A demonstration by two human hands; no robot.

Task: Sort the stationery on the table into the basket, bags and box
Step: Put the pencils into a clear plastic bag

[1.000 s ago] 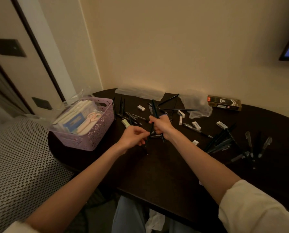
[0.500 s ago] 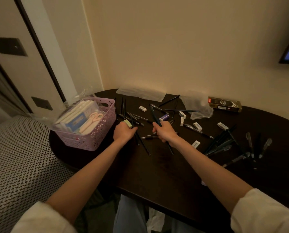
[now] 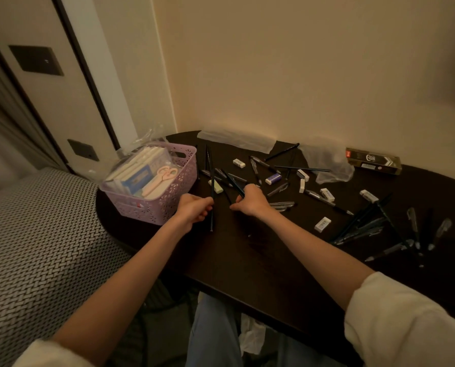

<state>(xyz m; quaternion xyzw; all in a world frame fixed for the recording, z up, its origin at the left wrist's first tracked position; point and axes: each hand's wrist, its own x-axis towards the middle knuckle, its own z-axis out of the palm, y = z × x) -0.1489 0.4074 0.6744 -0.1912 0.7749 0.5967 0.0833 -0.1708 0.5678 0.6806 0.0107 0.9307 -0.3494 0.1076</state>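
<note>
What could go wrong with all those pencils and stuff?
The left hand grips a long dark pencil whose lower end pokes out toward the person, so it might jab or slip. The right hand holds more pencils among loose erasers, and a careless sweep could knock some off the dark table. In this dim light, dark pens are easily missed.

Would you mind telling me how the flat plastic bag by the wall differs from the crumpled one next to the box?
The flat plastic bag lies smooth and stretched out along the wall; the crumpled bag is bunched into a rumpled heap. The flat plastic bag sits nearer the basket; the crumpled bag sits beside the box. Both are clear plastic.
</note>
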